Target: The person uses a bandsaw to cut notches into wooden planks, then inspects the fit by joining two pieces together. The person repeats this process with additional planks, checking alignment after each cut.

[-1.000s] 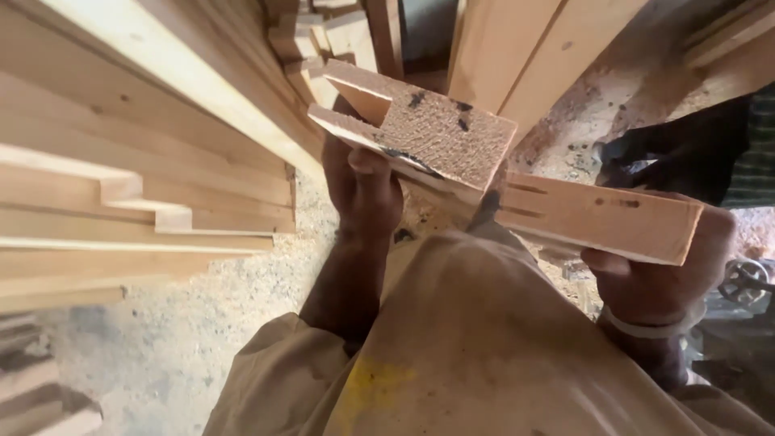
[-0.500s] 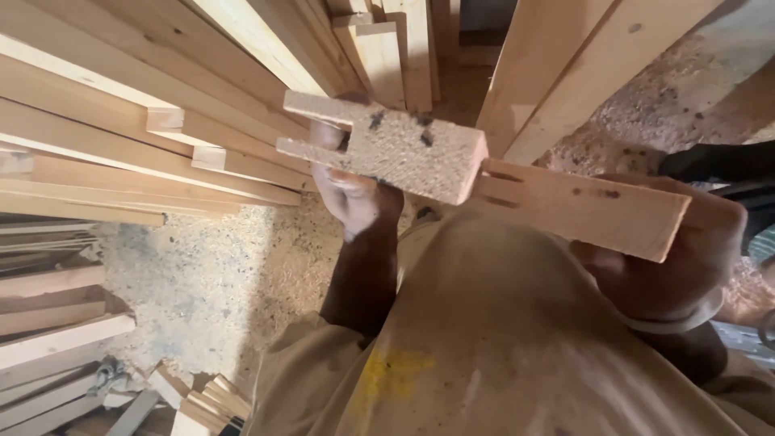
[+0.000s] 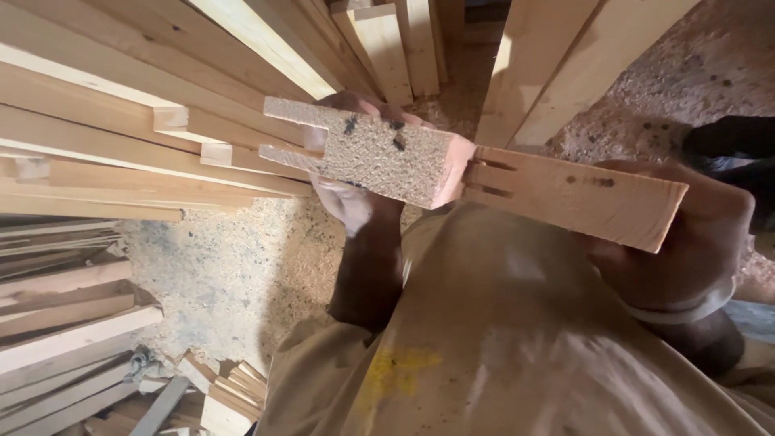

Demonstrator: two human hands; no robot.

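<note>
Left hand [image 3: 355, 198] gripping notched wood block [image 3: 379, 157], right hand [image 3: 686, 242] clasping slotted plank [image 3: 577, 194], stacked boards [image 3: 121, 137] beside.

The slotted wooden block [image 3: 379, 153] hid most of the left hand [image 3: 347, 198]. Behind the block, the right hand's [image 3: 686, 242] palm was covered by the notched plank [image 3: 573, 194], and stacked boards [image 3: 121, 137] ran off the frame's left edge.

A floor [image 3: 242, 266] thick with pale sawdust carries everything here. Long planks [image 3: 121, 153] lie stacked along its upper left side, more boards [image 3: 64, 323] are piled at the lower left edge, and short offcuts [image 3: 222, 391] sit heaped on the sawdust just beside them
</note>
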